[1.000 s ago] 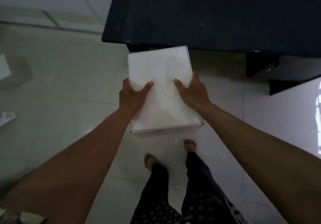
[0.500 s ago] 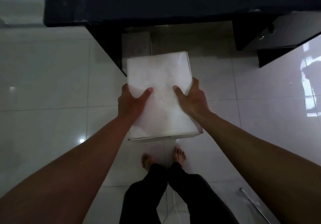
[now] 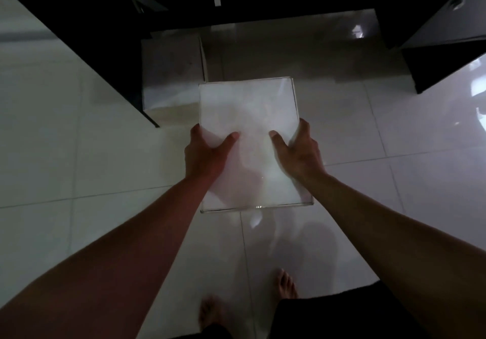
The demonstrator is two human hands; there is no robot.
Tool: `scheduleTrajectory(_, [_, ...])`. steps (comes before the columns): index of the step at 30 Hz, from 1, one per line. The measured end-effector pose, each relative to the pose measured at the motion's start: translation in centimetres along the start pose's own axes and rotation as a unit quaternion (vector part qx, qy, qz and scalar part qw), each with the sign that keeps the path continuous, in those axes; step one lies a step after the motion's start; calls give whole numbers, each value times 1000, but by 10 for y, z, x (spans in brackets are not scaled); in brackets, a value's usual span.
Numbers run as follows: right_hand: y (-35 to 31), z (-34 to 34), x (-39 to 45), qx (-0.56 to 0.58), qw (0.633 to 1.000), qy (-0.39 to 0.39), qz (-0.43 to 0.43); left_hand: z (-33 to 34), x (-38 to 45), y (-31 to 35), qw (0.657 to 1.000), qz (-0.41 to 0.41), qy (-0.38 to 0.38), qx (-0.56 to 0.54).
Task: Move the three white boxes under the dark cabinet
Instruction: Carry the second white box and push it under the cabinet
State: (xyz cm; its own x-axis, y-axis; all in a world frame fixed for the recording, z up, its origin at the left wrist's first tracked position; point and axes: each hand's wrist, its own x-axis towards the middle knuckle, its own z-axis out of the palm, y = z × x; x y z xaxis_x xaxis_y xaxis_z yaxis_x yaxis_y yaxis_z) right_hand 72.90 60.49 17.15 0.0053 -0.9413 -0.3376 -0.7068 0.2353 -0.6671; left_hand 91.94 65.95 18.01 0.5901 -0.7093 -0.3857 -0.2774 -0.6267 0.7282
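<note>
Two bare hands hold one white box [image 3: 249,117] above the tiled floor [image 3: 79,138], in front of the dark cabinet [image 3: 86,28]. The left hand [image 3: 203,154] grips the box's left edge at about 9 o'clock from the box centre: its thumb lies flat on the top face and its fingers curl round the side, out of sight. The right hand [image 3: 299,154] grips the right edge at about 3 o'clock in the same way, thumb on top and fingers wrapped down the side. Both forearms reach in from the bottom corners of the view.

The held box is tilted little, its top face toward the camera; its far edge points to 12 o'clock, toward the open space beneath the cabinet. A thin clear wrap or rim shows along its near edge.

A second white box [image 3: 172,75] already sits on the floor under the cabinet, at about 10 o'clock from the held box, just beside the cabinet's left leg panel. Whether the two boxes touch cannot be told; the held one overlaps it in view.

Another dark cabinet section [image 3: 444,57] stands at 2 o'clock. Two bare feet [image 3: 285,283] and dark trousers [image 3: 342,309] show at 6 o'clock.
</note>
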Motion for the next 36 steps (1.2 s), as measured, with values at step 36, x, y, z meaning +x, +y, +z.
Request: scheduleTrajectory(36, [143, 128, 89, -190, 911, 10, -365, 126, 108, -137, 851, 419, -42, 315])
